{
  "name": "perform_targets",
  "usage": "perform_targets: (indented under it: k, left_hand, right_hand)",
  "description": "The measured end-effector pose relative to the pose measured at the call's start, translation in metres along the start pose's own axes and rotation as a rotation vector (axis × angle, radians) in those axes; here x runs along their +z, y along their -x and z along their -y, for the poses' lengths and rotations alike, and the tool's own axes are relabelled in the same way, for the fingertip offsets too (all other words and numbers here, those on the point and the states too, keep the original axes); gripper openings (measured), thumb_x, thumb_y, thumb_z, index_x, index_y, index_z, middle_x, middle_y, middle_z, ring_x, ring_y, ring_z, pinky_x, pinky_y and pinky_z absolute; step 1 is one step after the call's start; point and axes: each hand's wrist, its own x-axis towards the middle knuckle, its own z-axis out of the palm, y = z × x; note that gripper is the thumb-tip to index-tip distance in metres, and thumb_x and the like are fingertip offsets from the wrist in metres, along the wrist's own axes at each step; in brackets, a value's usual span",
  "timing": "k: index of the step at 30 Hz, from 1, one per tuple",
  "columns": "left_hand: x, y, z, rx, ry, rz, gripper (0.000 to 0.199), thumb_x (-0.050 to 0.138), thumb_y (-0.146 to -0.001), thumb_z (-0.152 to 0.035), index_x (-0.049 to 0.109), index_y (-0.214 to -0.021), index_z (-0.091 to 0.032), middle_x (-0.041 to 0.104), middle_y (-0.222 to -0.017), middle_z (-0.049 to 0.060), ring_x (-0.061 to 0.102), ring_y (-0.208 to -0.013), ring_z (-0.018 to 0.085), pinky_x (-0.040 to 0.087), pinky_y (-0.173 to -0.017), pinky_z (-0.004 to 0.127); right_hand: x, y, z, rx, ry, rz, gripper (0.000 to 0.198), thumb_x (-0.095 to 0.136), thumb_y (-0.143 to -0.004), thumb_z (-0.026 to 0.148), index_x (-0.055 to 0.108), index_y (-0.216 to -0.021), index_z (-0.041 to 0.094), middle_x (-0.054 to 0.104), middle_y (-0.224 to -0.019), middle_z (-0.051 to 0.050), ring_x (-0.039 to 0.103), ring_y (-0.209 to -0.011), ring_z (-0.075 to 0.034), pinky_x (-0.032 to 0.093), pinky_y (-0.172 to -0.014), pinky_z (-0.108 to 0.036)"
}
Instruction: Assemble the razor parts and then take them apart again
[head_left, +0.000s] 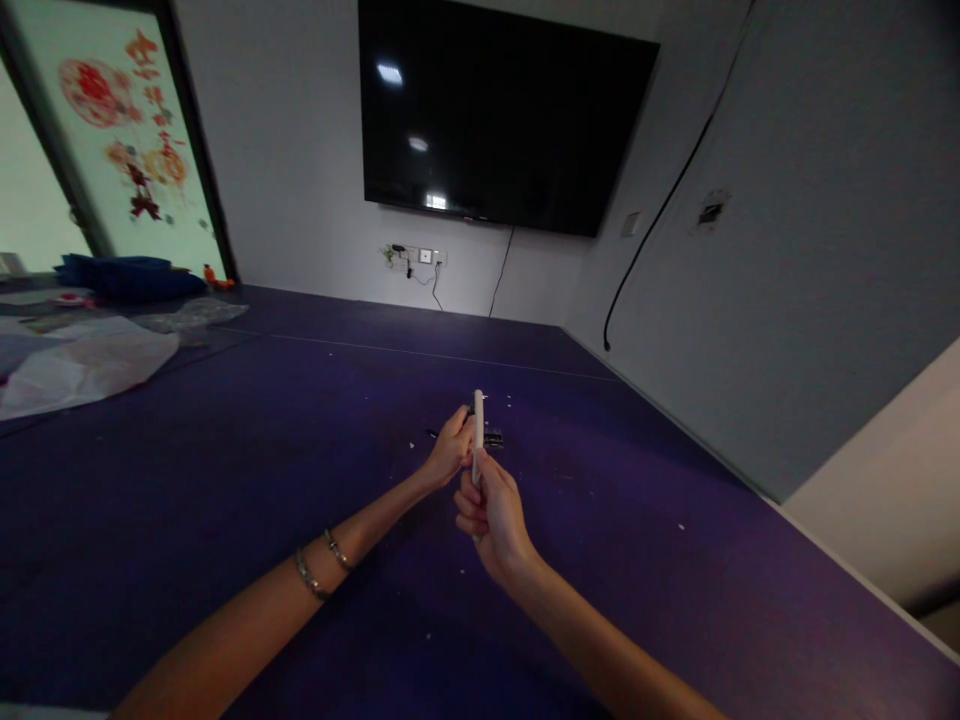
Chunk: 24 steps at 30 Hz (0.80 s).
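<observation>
A slim white object [479, 420], seen almost edge-on, stands upright between my hands above the purple surface; its kind I cannot make out. My right hand [495, 505] is closed around its lower end, with the thumb along the side. Against its far left side, my left hand [452, 447] is closed, its fingertips partly hidden. A small dark bit [471, 408] shows at the left fingertips, too small to name. Just beyond the hands lies a small black item with light markings [493, 439]. Two bracelets [311, 575] circle my left wrist.
White scraps [510, 402] dot the purple surface [300, 440]. Clear and white plastic sheets [97, 360] and a dark blue cloth bundle [131, 277] lie at the left. A television [502, 120] hangs on the back wall. A black cable [660, 215] dangles at the right.
</observation>
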Motion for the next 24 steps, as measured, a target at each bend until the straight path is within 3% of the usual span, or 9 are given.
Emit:
perform_targets:
  k: [3,9,14,19,24]
  left_hand:
    - [0.0009,0.003,-0.0035,0.128,-0.125,-0.026,0.019,0.054,-0.078,-0.032,0.045,-0.07,-0.017,0.04,-0.057,-0.006,0.033,-0.048,0.005,0.027,-0.045,0.017]
    - [0.0005,0.0035,-0.0029,0.078,-0.11,-0.024,0.024,0.052,-0.078,-0.037,0.042,-0.069,-0.018,0.038,-0.053,-0.007,0.032,-0.043,0.005,0.024,-0.041,0.017]
    - [-0.0025,0.0021,0.0013,0.142,-0.156,-0.024,0.021,0.053,-0.077,-0.035,0.046,-0.071,-0.017,0.041,-0.058,-0.005,0.035,-0.05,0.006,0.029,-0.046,0.017]
    - [-0.0056,0.0008,0.0029,0.108,-0.15,0.004,0.022,0.05,-0.079,-0.037,0.043,-0.071,-0.018,0.038,-0.052,-0.007,0.031,-0.043,0.006,0.024,-0.041,0.018]
    - [-0.0054,0.0018,0.0039,0.136,-0.179,-0.026,0.022,0.052,-0.078,-0.035,0.043,-0.068,-0.018,0.039,-0.057,-0.006,0.033,-0.048,0.006,0.027,-0.045,0.017]
  right_hand:
    - [-0.0006,-0.006,0.0041,-0.014,-0.023,-0.012,0.033,0.062,-0.069,0.047,0.043,-0.071,0.02,0.027,-0.044,0.012,0.014,-0.035,-0.002,0.006,-0.033,-0.015]
    - [-0.0044,-0.0037,-0.0002,0.041,-0.014,-0.027,0.032,0.061,-0.069,0.048,0.046,-0.075,0.02,0.028,-0.044,0.012,0.015,-0.035,-0.002,0.006,-0.034,-0.015]
    - [-0.0015,-0.0084,0.0048,-0.012,-0.038,-0.006,0.03,0.06,-0.071,0.046,0.046,-0.073,0.019,0.028,-0.044,0.012,0.014,-0.034,-0.002,0.006,-0.034,-0.015]
    - [-0.0017,-0.0066,0.0003,0.029,-0.034,-0.038,0.032,0.062,-0.069,0.046,0.046,-0.073,0.02,0.028,-0.043,0.012,0.015,-0.034,-0.002,0.006,-0.034,-0.015]
    - [-0.0006,-0.009,0.0011,0.001,-0.054,-0.002,0.033,0.062,-0.069,0.046,0.044,-0.071,0.019,0.029,-0.044,0.012,0.015,-0.035,-0.001,0.006,-0.033,-0.015]
